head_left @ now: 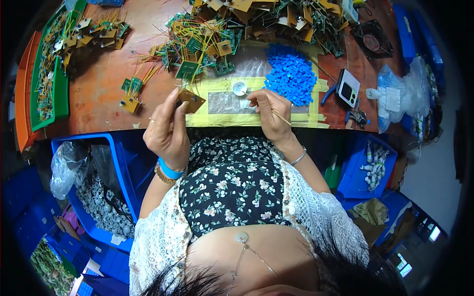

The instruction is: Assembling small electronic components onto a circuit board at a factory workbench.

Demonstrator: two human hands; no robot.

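Pinched between the fingertips of my left hand is a small brown circuit board, tilted above the table's near edge. A green circuit board lies just beyond it, with thin wires running between the two. My right hand is closed on a thin wooden stick, held like a pen. The stick's far end reaches the rim of a small round white cup; whether it touches the contents I cannot tell. A heap of small blue plastic pieces lies right of the cup.
Wired boards pile up at the back. A green tray of boards stands at left. A phone, pliers and a black fan lie at right. Blue bins flank me below the table's edge.
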